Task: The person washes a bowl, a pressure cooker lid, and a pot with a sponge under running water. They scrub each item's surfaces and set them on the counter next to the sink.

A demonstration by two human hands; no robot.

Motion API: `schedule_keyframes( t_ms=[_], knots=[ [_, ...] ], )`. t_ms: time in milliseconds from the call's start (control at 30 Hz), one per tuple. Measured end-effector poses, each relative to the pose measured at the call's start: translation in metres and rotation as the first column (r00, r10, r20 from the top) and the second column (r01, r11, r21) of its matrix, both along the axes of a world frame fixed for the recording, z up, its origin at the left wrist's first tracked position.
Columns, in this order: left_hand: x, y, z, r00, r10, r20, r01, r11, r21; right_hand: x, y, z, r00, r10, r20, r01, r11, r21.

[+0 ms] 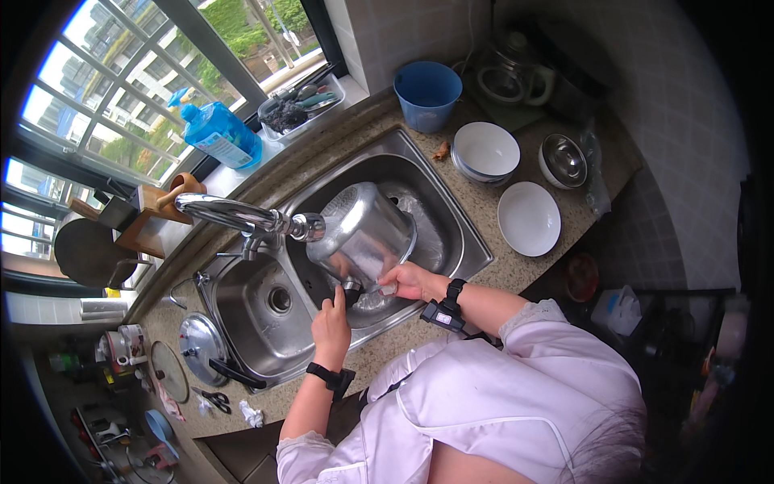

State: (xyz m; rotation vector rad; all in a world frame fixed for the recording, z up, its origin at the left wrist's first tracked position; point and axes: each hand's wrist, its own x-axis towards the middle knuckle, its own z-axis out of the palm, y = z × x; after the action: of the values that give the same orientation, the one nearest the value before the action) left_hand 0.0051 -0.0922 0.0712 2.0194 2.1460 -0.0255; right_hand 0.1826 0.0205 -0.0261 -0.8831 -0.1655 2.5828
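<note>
A shiny metal pot point(363, 233), apparently a pressure cooker's body, lies tilted on its side in the larger basin of the steel double sink point(478, 254). My left hand point(331, 330) closes around its short black handle point(351, 291). With my right hand point(411, 281) I grip the pot near its rim; a small pale piece shows at those fingertips, too unclear to name. The chrome faucet point(242, 212) reaches over the pot's base, and water seems to run onto the metal. A round metal lid with a black handle point(202, 348) rests left of the smaller basin.
White bowls point(487, 148), a shallow white bowl point(529, 219), a metal bowl point(563, 160) and a blue bucket point(427, 97) stand right of the sink. Blue soap bottle point(224, 136) and utensil tray point(302, 109) line the windowsill. Scissors point(211, 399) lie on the left counter.
</note>
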Motion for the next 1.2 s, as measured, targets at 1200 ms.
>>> schedule_keyframes(
  t_ms=[1200],
  knots=[
    [0.01, -0.025, 0.005, 0.07, 0.555, 0.829, -0.178, 0.825, -0.537, -0.017, 0.09, 0.078, 0.87, 0.197, 0.452, -0.457, 0.665, 0.591]
  ],
)
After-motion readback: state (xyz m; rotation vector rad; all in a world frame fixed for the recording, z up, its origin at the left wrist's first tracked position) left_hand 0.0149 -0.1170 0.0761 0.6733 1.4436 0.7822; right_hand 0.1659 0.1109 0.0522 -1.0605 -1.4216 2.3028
